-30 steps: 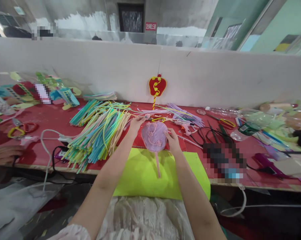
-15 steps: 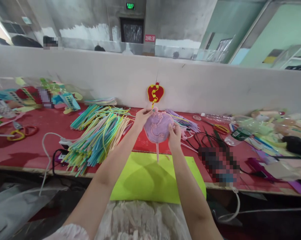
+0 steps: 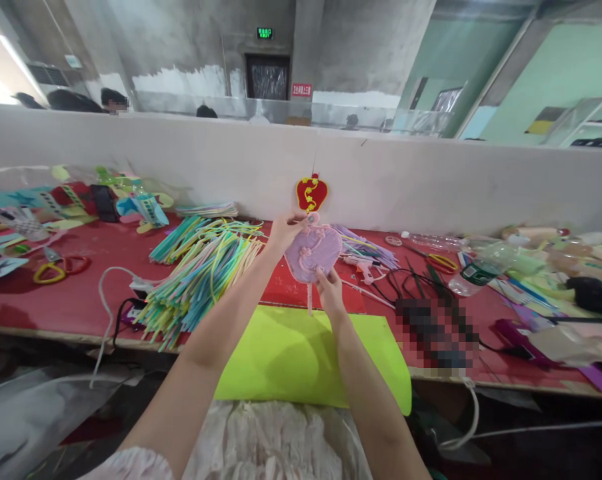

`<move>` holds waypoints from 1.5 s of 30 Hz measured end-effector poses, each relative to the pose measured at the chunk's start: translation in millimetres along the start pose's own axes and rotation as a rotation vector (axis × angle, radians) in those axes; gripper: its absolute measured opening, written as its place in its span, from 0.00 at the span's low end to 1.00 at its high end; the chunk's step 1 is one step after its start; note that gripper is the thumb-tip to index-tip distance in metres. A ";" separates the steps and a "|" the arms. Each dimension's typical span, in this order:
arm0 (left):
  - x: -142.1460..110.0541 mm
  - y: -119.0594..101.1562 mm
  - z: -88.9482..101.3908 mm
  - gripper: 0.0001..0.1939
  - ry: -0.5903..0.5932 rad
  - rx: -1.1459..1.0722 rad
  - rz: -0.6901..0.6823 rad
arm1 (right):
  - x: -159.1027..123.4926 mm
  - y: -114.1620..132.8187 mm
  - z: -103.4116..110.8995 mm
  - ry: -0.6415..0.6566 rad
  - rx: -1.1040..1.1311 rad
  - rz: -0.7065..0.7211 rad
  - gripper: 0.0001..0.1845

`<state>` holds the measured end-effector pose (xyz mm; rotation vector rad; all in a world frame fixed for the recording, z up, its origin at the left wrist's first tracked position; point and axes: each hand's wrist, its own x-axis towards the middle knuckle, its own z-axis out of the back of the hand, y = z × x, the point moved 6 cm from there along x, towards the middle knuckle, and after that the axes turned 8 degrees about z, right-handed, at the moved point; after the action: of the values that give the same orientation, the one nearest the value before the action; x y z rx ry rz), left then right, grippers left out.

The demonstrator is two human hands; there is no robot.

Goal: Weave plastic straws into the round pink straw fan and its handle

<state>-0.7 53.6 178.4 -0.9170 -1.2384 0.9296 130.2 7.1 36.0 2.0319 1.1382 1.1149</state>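
Note:
Both hands hold up a fan-shaped craft (image 3: 308, 250), purple with a pink edge, raised pink flowers and a thin pink handle pointing down. My left hand (image 3: 287, 233) pinches its top by a small round pink piece. Lower down, my right hand (image 3: 329, 288) grips the bottom right edge between thumb and fingers. Behind it, a red fan-shaped craft (image 3: 311, 193) with yellow trim and flowers stands against the white partition. A yellow-green sheet (image 3: 301, 363) lies under my forearms at the table edge.
On the red table (image 3: 105, 250), a heap of pastel pipe cleaners (image 3: 205, 273) lies left, purple ones (image 3: 365, 247) behind. Scissors (image 3: 61, 267) lie far left, other scissors (image 3: 441, 262) right. A pink glue gun (image 3: 365, 270), cables and a plastic bottle (image 3: 473, 273) are right.
My right hand has slid down from the right side of the purple craft to its lower right edge. The left hand keeps its pinch at the top. The view has tilted up slightly.

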 end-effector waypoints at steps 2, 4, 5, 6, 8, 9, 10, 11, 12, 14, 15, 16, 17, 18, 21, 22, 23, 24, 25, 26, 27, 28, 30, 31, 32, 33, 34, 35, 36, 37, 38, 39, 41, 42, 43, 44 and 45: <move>0.7 0.3 -1.2 0.18 0.007 0.011 -0.020 | -3.3 -7.1 3.8 0.004 0.013 -0.033 0.15; 2.2 2.6 -1.9 0.17 0.020 0.015 -0.034 | -4.3 -9.7 5.7 0.008 0.018 -0.040 0.16; 3.2 4.2 -2.3 0.17 0.031 0.015 -0.035 | -4.2 -10.0 6.2 0.007 0.017 -0.040 0.17; 4.3 5.8 -2.6 0.16 0.044 0.016 -0.036 | -3.8 -10.0 6.6 0.004 0.015 -0.038 0.17; 6.1 8.1 -3.4 0.15 0.074 0.025 -0.041 | -2.9 -9.5 7.3 -0.001 0.015 -0.030 0.16; 6.6 8.7 -3.5 0.15 0.081 0.030 -0.046 | -2.5 -9.2 7.5 0.000 0.016 -0.023 0.16; 6.9 9.0 -3.5 0.14 0.083 0.031 -0.051 | -2.2 -9.2 7.6 0.003 0.015 -0.016 0.16; 6.9 9.1 -3.4 0.14 0.081 0.030 -0.055 | -2.0 -9.2 7.8 0.005 0.012 -0.009 0.15; 6.8 9.4 -3.3 0.14 0.076 0.025 -0.055 | -1.9 -9.4 8.2 0.006 0.006 -0.003 0.15; 6.8 10.0 -3.6 0.14 0.075 0.009 -0.045 | -1.8 -10.1 9.2 0.002 -0.006 0.003 0.15; 7.0 10.3 -4.4 0.14 0.090 0.004 -0.038 | -1.8 -10.5 9.7 -0.002 -0.006 0.003 0.15; 7.6 10.4 -5.4 0.15 0.113 0.001 -0.032 | -1.8 -10.8 10.2 -0.007 -0.001 0.003 0.15; 8.7 10.2 -6.2 0.15 0.142 0.004 -0.027 | -1.9 -11.0 10.5 -0.011 0.005 0.001 0.15; 10.2 9.7 -6.7 0.16 0.174 0.014 -0.022 | -2.0 -11.2 10.7 -0.013 0.011 -0.003 0.15; 17.0 8.4 -5.2 0.17 0.273 0.068 0.015 | -2.6 -11.7 10.2 -0.007 0.015 -0.020 0.16; 19.6 7.9 -4.0 0.18 0.303 0.090 0.033 | -2.8 -12.1 9.7 -0.001 0.012 -0.030 0.16; 21.9 7.3 -3.0 0.19 0.335 0.112 0.046 | -3.0 -12.5 9.2 0.006 0.007 -0.040 0.17; 23.9 6.7 -1.9 0.19 0.362 0.128 0.054 | -3.2 -12.9 8.8 0.012 0.001 -0.050 0.17; 25.7 6.1 -1.0 0.20 0.387 0.139 0.057 | -3.4 -13.2 8.5 0.016 -0.004 -0.059 0.18; 27.2 5.8 -0.4 0.20 0.407 0.143 0.055 | -3.6 -13.5 8.2 0.022 -0.005 -0.066 0.18; 28.6 5.9 0.0 0.20 0.422 0.138 0.051 | -3.8 -13.6 7.8 0.028 -0.002 -0.069 0.18; 30.0 6.4 0.2 0.20 0.433 0.127 0.047 | -4.0 -13.5 7.4 0.035 0.006 -0.070 0.18; 32.8 9.1 0.3 0.20 0.447 0.103 0.044 | -4.5 -13.5 6.6 0.047 0.023 -0.068 0.17; 34.2 10.7 0.1 0.20 0.453 0.096 0.045 | -4.8 -13.7 6.3 0.051 0.023 -0.068 0.16; 35.8 12.4 -0.2 0.19 0.458 0.094 0.047 | -5.1 -14.0 6.3 0.051 0.016 -0.068 0.16; 37.4 14.0 -0.6 0.19 0.466 0.098 0.052 | -5.3 -14.3 6.4 0.048 0.004 -0.069 0.16; 39.0 15.2 -1.0 0.19 0.473 0.107 0.057 | -5.4 -14.6 6.5 0.045 -0.007 -0.072 0.16; 40.6 16.0 -1.3 0.18 0.476 0.118 0.062 | -5.5 -14.8 6.5 0.043 -0.014 -0.074 0.16; 42.1 16.4 -1.6 0.18 0.478 0.130 0.066 | -5.5 -15.0 6.4 0.043 -0.015 -0.076 0.17; 43.5 16.5 -1.9 0.17 0.478 0.143 0.070 | -5.4 -15.0 6.1 0.046 -0.013 -0.079 0.17; 44.5 16.2 -2.5 0.17 0.480 0.152 0.071 | -5.3 -14.9 5.9 0.049 -0.010 -0.082 0.17; 45.3 15.6 -3.3 0.16 0.485 0.160 0.070 | -5.2 -14.8 5.9 0.052 -0.010 -0.086 0.17; 46.1 14.2 -5.4 0.16 0.498 0.168 0.065 | -5.0 -14.8 6.7 0.049 -0.015 -0.097 0.17; 46.3 13.4 -6.4 0.16 0.502 0.167 0.062 | -4.9 -15.2 7.3 0.045 -0.015 -0.104 0.17; 46.6 12.8 -7.3 0.16 0.505 0.166 0.061 | -4.9 -15.8 7.9 0.039 -0.011 -0.111 0.17; 47.0 12.2 -7.9 0.16 0.505 0.164 0.061 | -4.9 -16.7 8.5 0.033 -0.003 -0.118 0.18; 47.4 11.8 -8.2 0.17 0.505 0.161 0.061 | -5.1 -18.0 8.9 0.029 0.004 -0.126 0.18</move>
<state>10.9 101.5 183.1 -0.9879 -0.6999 0.7689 129.0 10.9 15.7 1.9236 1.2660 1.0833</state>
